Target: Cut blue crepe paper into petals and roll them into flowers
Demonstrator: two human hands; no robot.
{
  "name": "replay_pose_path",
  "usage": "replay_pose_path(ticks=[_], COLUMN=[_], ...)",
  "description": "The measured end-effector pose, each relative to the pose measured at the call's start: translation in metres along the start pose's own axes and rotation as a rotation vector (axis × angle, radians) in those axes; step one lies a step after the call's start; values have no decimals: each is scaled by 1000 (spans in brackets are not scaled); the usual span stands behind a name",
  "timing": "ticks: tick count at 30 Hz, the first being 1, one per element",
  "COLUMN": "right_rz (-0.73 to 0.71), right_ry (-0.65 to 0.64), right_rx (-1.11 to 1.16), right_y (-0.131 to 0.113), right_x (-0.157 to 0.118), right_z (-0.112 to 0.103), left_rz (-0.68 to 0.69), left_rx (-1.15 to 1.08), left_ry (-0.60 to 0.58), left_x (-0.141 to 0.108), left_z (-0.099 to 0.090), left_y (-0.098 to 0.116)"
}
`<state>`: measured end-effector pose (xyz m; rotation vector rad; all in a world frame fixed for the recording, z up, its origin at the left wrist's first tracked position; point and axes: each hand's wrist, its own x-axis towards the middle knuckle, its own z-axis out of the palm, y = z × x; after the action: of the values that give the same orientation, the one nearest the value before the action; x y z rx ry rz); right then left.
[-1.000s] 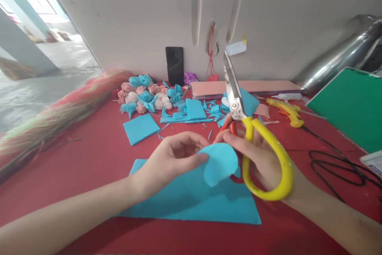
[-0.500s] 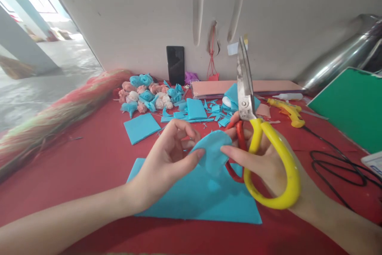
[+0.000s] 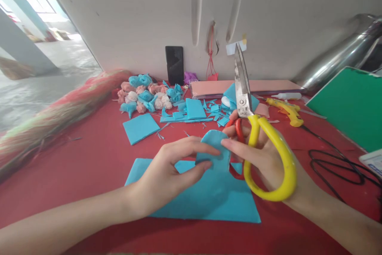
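Long-bladed metal scissors point(image 3: 242, 102): silver blades, one yellow handle loop, one red.
Thin round-edged blue piece point(image 3: 212, 139): plain.
Flat four-sided blue sheet point(image 3: 209, 203): plain.
Small rolled flowers point(image 3: 146, 96): blue, pink and white.
Flat red tabletop point(image 3: 74, 159): unpatterned.

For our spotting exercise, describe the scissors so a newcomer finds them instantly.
Start at the red table; above it, find the person's right hand. That hand holds the scissors, blades upward; unlike the yellow glue gun beyond, they have looped handles.

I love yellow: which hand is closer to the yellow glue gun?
Right. The right hand is left of the glue gun, nearer the camera; the left hand is much farther left.
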<state>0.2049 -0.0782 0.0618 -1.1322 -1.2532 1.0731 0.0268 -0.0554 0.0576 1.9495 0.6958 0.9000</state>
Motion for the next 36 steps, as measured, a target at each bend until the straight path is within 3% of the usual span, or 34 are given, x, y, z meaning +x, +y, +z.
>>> replay_pose_path(ticks=[9, 13, 18, 22, 28, 34, 36], right_rz=[-29, 36, 78, 121, 165, 162, 156], right_ry=[10, -86, -78, -48, -74, -92, -133], right_rx=[175, 147, -8, -58, -21, 17, 72], right_y=[-2, -8, -10, -13, -15, -12, -12], right_x=[7, 3, -3, -2, -1, -4, -4], right_z=[-4, -3, 1, 3, 2, 4, 4], left_rz=[-43, -80, -106, -104, -253, -352, -371], left_rx=[-41, -84, -156, -282, -621, -502, -569], left_ry=[74, 84, 117, 62, -22, -41, -79], left_x=[-1, -2, -3, -2, 1, -1, -1], left_z=[-2, -1, 2, 2, 2, 3, 2], left_y=[0, -1, -3, -1, 0, -2, 0])
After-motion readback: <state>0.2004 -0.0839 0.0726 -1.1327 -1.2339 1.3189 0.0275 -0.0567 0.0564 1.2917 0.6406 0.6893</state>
